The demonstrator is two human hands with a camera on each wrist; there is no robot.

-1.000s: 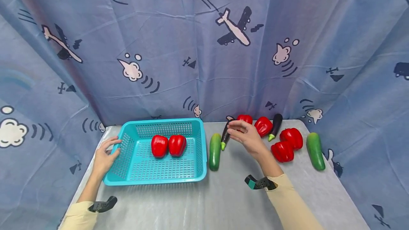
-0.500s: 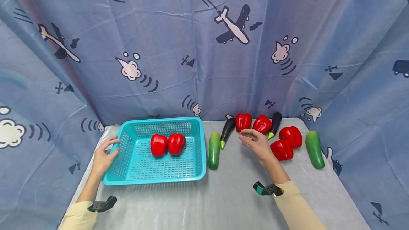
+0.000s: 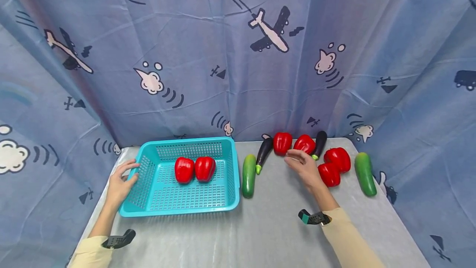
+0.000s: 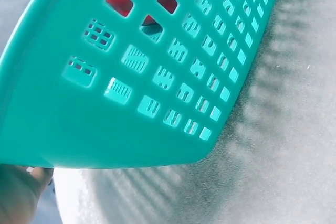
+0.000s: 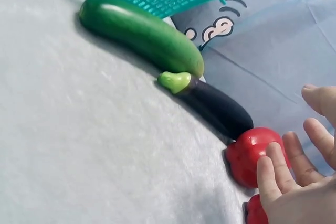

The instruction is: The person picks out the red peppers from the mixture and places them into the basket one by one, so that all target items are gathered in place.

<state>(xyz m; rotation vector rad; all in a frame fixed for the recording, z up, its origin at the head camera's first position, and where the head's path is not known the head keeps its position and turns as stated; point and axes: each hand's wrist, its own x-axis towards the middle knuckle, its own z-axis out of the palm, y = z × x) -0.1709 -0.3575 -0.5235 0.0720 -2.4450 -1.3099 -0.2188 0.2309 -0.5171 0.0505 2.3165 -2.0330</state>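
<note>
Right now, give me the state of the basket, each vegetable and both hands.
Turquoise basket, upright, partly filled
Two peppers in it, side by side
Four other peppers, outside the basket
Left cucumber, lying beside the basket
Right cucumber, lying right of the peppers
Left eggplant, lying, green end toward the camera
Right eggplant, lying, green end toward the camera
Left hand, holding the basket's left rim
Right hand, empty, fingers spread
</note>
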